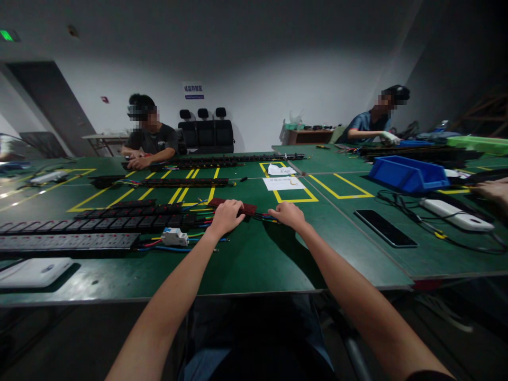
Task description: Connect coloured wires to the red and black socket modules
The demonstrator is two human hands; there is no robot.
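My left hand (227, 216) is closed around a dark red, flat, bar-shaped piece (249, 208) just above the green tabletop. Several thin coloured wires (260, 215) come out of its right end. My right hand (290, 215) pinches these wires near their far ends, fingers closed. Left of my left hand lie black power socket strips (130, 221) with loose wires at their ends. A grey socket strip (71, 242) is nearer to me, and beside its wires sits a white circuit breaker (175, 236).
Yellow tape outlines and a white paper sheet (282, 183) mark the table (254, 264). To the right are a phone (384, 227), a white power bank (456, 214) with cables and a blue bin (408, 173). Another white device (35, 271) lies front left. Two people work across the table; another person's hand (494, 190) shows far right.
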